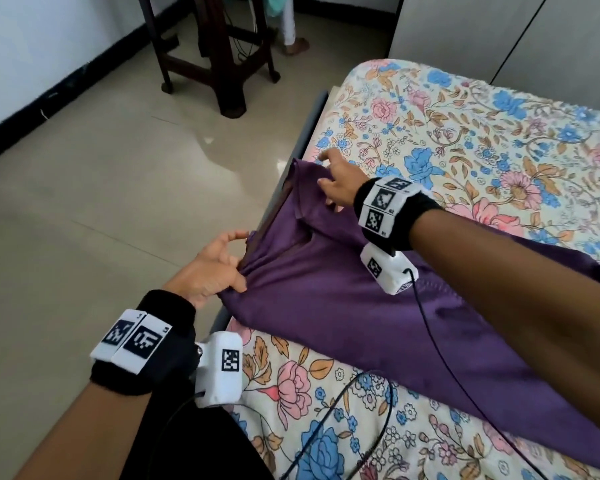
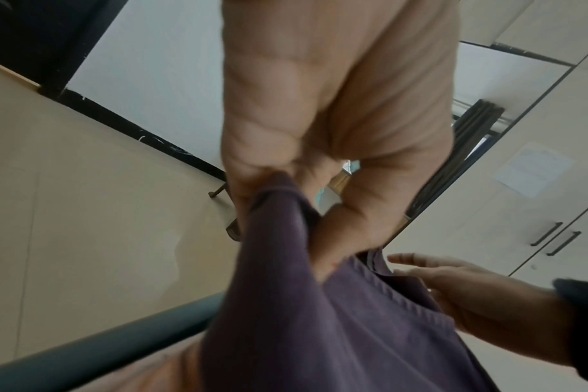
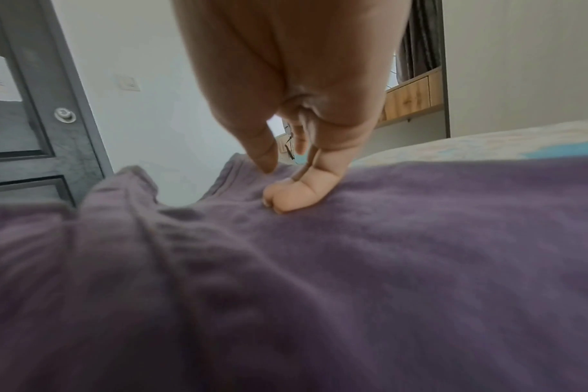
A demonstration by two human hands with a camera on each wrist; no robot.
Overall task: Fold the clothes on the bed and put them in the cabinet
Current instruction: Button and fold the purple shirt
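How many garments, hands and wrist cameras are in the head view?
Garment, purple: 1
Hands: 2, left hand and right hand
Wrist cameras: 2, left camera and right camera
Total: 5

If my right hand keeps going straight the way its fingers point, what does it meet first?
Probably nothing solid: the right hand points past the purple garment and over the bed edge, toward open floor.

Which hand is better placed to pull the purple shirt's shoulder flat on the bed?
Left. The left hand already pinches the purple shirt; the right hand only presses it.
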